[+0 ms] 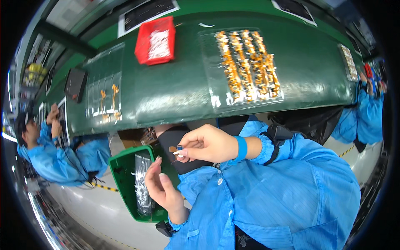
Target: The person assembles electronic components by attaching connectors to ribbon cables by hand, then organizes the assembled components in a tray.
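My right hand (210,143) is closed in a pinch in front of my body, below the table's near edge. Between its thumb and fingertips is a small flex cable (172,148) with an orange-brown end and a dark blue piece; a white bit shows by the fingertips. My left hand (166,189) is lower and to the left, palm turned up, thumb and fingers apart, with nothing seen in it. It is over the right side of a green bin (118,177), which holds a dark bag (143,183) scattered with white scraps.
On the green table (175,91), a clear tray (212,83) carries rows of orange flex cables (248,66). A red bin (143,46) holds small white pieces. Another clear tray (93,89) and a black box (76,85) lie left. Co-workers in blue (71,160) sit at both sides.
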Demonstrator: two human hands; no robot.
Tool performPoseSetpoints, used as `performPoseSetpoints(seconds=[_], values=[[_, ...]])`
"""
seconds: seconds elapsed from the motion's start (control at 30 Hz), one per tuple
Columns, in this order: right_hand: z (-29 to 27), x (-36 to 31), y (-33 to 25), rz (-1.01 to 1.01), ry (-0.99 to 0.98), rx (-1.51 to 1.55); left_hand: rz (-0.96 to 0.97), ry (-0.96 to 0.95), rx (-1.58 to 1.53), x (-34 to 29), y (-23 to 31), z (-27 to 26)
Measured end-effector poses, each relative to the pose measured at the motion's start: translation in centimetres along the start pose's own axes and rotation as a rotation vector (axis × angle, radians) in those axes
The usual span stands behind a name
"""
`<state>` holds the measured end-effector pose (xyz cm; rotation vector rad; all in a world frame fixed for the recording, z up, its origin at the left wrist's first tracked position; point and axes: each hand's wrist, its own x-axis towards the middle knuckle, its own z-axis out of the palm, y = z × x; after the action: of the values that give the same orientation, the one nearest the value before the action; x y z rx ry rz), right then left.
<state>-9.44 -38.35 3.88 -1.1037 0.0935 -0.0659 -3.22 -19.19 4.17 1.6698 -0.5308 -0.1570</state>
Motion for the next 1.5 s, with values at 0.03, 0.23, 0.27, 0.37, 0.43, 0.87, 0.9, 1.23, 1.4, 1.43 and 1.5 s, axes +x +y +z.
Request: performPoseSetpoints(seconds=[0.03, 0.23, 0.27, 0.37, 0.43, 0.87, 0.9, 1.23, 1.4, 1.43, 1.5], values=[[0.9, 0.5, -0.5, 0.054, -0.04, -0.106, 0.066, -0.024, 0.043, 0.2, 0.5, -0.2], [4.6, 2.4, 1.2, 0.118, -0.194, -0.201, -0.122, 0.1, 0.072, 0.1, 0.2, -2.5], [4.8, 2.7, 1.9, 0.106, -0.218, -0.132, -0.147, 0.09, 0.023, 0.1, -0.1, -3.3], [5.0, 4.5, 2.4, 0.163, -0.331, -0.208, -0.097, 0.028, 0.067, 0.0, -0.9, -5.4], [5.8, 5.4, 2.2, 0.176, -0.399, -0.323, -0.098, -0.027, 0.104, 0.0, -0.5, -6.3], [9.3, 7.2, 3.4, -0.043, -0.537, -0.636, -0.166, 0.018, 0.03, -1.5, -2.3, -9.4], [9.5, 7.3, 3.6, -0.028, -0.538, -0.628, -0.151, 0.026, 0.044, -1.5, -2.3, -9.5], [11.5, 7.5, 4.6, 0.413, -0.369, -0.304, 0.337, 0.122, 0.592, -2.0, -3.4, -10.1], [11.8, 7.7, 6.1, 0.416, -0.267, -0.185, 0.239, 0.621, 0.199, -5.4, -5.8, -12.2], [11.9, 7.8, 6.4, 0.415, -0.241, -0.149, 0.097, 0.744, 0.239, -5.7, -6.5, -13.3], [12.0, 8.0, 6.7, 0.409, -0.247, -0.156, -0.1, 0.893, 0.335, -6.6, -9.0, -16.6]])
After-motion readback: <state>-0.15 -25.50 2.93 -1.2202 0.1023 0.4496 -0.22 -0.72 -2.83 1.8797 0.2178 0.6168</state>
